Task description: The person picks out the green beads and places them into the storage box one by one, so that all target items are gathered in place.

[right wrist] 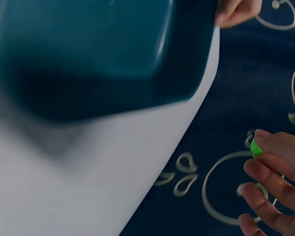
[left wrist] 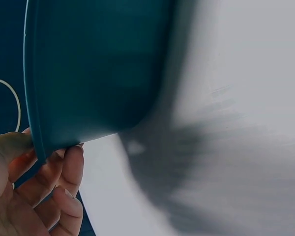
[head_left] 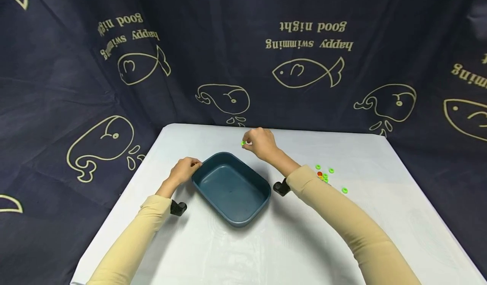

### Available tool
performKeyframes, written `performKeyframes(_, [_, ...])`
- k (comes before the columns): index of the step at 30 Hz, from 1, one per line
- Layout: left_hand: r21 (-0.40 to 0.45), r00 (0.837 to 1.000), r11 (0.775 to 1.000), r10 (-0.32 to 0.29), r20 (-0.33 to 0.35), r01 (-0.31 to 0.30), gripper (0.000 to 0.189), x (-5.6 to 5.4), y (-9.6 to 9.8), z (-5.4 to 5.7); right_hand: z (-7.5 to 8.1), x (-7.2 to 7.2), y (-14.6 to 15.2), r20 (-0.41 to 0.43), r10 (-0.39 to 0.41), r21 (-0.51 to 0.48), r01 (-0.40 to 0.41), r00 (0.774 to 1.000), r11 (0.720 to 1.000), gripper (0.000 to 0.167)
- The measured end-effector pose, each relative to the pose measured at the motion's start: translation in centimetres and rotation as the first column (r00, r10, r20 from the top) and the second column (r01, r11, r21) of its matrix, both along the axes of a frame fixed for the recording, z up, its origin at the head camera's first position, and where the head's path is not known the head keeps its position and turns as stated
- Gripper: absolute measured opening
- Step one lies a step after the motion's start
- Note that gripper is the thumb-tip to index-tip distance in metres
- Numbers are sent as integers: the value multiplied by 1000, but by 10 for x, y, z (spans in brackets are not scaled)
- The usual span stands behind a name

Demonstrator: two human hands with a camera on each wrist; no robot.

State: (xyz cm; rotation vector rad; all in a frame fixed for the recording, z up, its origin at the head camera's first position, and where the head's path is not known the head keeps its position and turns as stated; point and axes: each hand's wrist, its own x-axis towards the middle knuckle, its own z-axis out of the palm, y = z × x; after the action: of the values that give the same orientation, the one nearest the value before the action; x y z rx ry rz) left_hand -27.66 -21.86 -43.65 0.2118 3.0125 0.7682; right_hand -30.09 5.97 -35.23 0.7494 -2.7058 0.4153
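Observation:
A dark teal rectangular bin (head_left: 230, 190) sits at a slant on the white table. At its far left corner my left hand (head_left: 184, 169) pinches the rim, thumb on one side and fingers on the other, as the left wrist view shows of the bin wall (left wrist: 98, 64). Beyond the bin's far edge, my right hand (head_left: 262, 144) holds a small bright green ring (head_left: 242, 143) above the table. In the right wrist view the green piece (right wrist: 256, 147) is between thumb and index finger, partly covered by them, with the other fingers loosely bent.
Right of the bin, several small green rings (head_left: 345, 190) lie scattered on the white table (head_left: 380, 230), with a red piece (head_left: 319, 174) and a bit of yellow among them. A dark blue cloth (head_left: 224, 35) with fish and whale drawings hangs behind the table.

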Motion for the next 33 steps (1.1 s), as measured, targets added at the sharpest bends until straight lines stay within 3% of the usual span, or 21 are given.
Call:
performKeyframes(9, [-1, 1000, 1000, 3, -2, -3, 30, -3, 4, 4, -2, 4, -43, 24, 62, 41, -63, 998, 997, 17])
performKeyframes(14, [0, 1000, 1000, 14, -2, -14, 29, -3, 5, 4, -16, 3, -60, 64, 78, 55, -82, 995, 995, 16])
performKeyframes(19, [1, 999, 999, 33, 6, -33, 28, -2, 3, 2, -37, 1, -76, 162, 66, 51, -75, 985, 996, 15])
performKeyframes(25, [15, 1000, 999, 29, -5, -28, 28, -1, 1, -1, -66, -1, -87, 289, 34, 54, -52, 957, 997, 16])
performKeyframes(30, [18, 999, 999, 37, -15, -37, 27, -1, -1, -4, -86, -1, -90, 420, 55, -101, -14, 906, 995, 10])
performKeyframes(33, [25, 999, 999, 43, -7, -43, 27, -1, -1, -4, -97, 0, -90, 452, 60, -141, 5, 890, 990, 8])
